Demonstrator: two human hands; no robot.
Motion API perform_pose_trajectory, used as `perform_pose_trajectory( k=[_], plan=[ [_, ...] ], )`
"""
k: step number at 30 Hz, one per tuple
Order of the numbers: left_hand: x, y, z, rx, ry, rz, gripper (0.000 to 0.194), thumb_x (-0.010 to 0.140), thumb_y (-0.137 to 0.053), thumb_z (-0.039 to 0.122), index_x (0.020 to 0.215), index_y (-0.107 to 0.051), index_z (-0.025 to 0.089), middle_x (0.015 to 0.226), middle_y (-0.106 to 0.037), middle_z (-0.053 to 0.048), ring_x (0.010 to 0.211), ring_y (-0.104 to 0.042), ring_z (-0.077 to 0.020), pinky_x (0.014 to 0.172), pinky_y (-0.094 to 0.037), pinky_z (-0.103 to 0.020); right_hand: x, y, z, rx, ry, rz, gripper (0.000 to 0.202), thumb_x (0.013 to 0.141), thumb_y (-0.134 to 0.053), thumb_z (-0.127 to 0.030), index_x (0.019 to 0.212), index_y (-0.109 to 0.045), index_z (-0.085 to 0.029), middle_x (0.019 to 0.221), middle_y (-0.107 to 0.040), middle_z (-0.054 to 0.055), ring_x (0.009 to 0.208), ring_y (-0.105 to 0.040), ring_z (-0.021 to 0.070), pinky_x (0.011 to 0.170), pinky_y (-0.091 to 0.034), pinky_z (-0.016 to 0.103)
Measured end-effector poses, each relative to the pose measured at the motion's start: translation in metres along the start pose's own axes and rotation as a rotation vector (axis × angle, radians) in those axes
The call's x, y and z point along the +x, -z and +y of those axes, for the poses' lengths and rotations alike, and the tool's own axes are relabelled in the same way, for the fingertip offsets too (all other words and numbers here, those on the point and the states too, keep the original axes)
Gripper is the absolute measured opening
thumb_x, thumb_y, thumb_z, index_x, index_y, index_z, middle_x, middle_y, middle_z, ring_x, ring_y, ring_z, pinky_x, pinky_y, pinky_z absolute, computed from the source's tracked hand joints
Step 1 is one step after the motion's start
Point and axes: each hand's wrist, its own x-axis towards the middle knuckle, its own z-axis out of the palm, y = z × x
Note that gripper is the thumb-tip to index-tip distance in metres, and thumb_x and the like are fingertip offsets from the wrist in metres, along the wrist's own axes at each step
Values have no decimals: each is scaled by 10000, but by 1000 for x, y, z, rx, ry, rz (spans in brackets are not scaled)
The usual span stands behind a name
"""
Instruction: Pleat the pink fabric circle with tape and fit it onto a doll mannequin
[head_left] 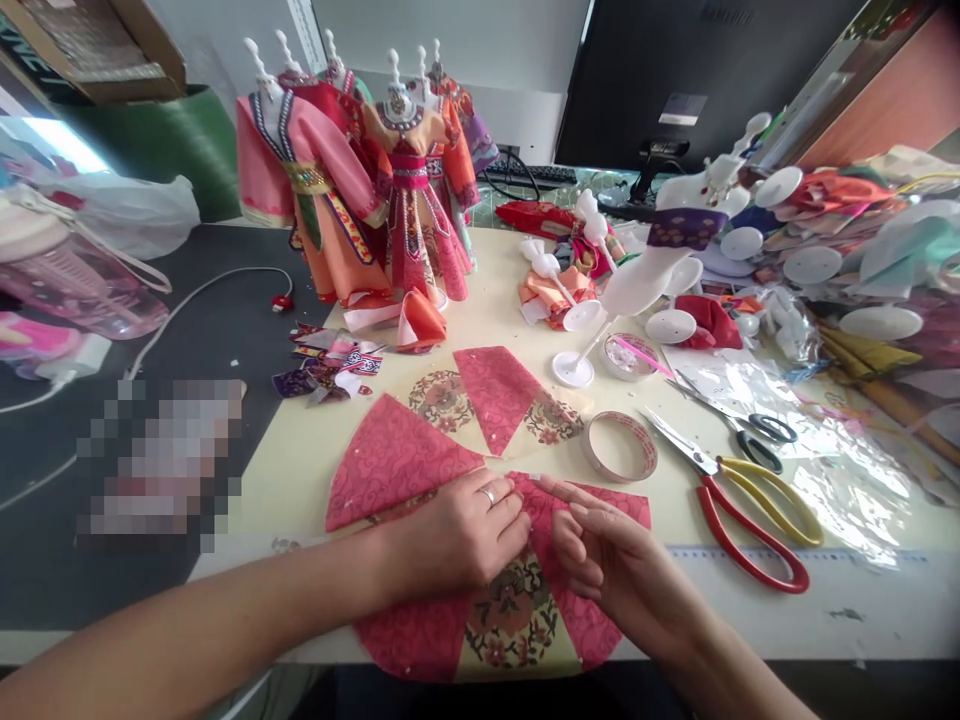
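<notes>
A round patchwork cloth piece [420, 635], with pink-red patterned panels between beige floral ones, lies flat at the table's front edge. My left hand [472, 525], a ring on one finger, presses on its middle with the fingers bent together; their tips are partly hidden. Beside it my right hand [607, 550] reaches in from the right. Its index finger is stretched along a pink-red panel toward the left fingers, while the other fingers curl loosely. A small white speck shows at that index fingertip; whether it is the nail or a bead, I cannot tell.
Red-and-yellow-handled scissors [757, 515], black-handled scissors [757, 430] and a tape roll [619, 447] lie to the right. Dressed doll forms [409, 170] stand behind, with cloth scraps [330, 360] in front. White stands [574, 370] and a plastic bag [847, 490] crowd the right side.
</notes>
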Motion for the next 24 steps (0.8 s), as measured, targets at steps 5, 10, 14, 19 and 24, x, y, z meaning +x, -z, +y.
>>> perform_pose_trajectory(
  k=[5, 10, 14, 19, 24],
  plan=[
    [-2, 0, -1, 139, -91, -26, 186, 894, -444, 113, 929, -624, 85, 902, -672, -134, 922, -622, -247, 898, -499, -452, 10, -6, 1, -11, -46, -5, 341, 812, -573, -247, 1141, -566, -157, 563, -488, -36, 425, -340, 46, 406, -235, 184],
    [-3, -1, -3, 126, -88, 4, 194, 887, -448, 116, 936, -632, 78, 876, -672, -115, 912, -631, -240, 900, -507, -443, 13, -12, 0, -46, -84, 47, 366, 838, -534, -218, 1192, -534, -126, 561, -493, -32, 418, -353, 47, 397, -235, 181],
    [-4, -1, -3, 119, -93, 2, 213, 892, -435, 122, 954, -633, 75, 922, -677, -128, 968, -624, -253, 880, -520, -426, 14, -15, 0, -42, -90, 78, 433, 839, -537, -215, 1258, -478, -123, 573, -502, -32, 419, -355, 47, 395, -239, 180],
    [-5, 1, -4, 120, -95, 8, 224, 894, -423, 121, 965, -631, 74, 946, -683, -136, 977, -626, -259, 865, -526, -433, 13, -17, 1, -58, -83, 111, 479, 836, -535, -193, 1302, -443, -132, 597, -519, -27, 433, -378, 49, 408, -252, 182],
    [-4, 2, -5, 113, -92, 8, 229, 894, -425, 124, 966, -635, 69, 959, -684, -140, 980, -629, -265, 862, -530, -430, 12, -16, 4, -87, -71, 119, 491, 843, -540, -223, 1316, -436, -138, 608, -526, -22, 438, -398, 56, 420, -267, 196]
  ],
)
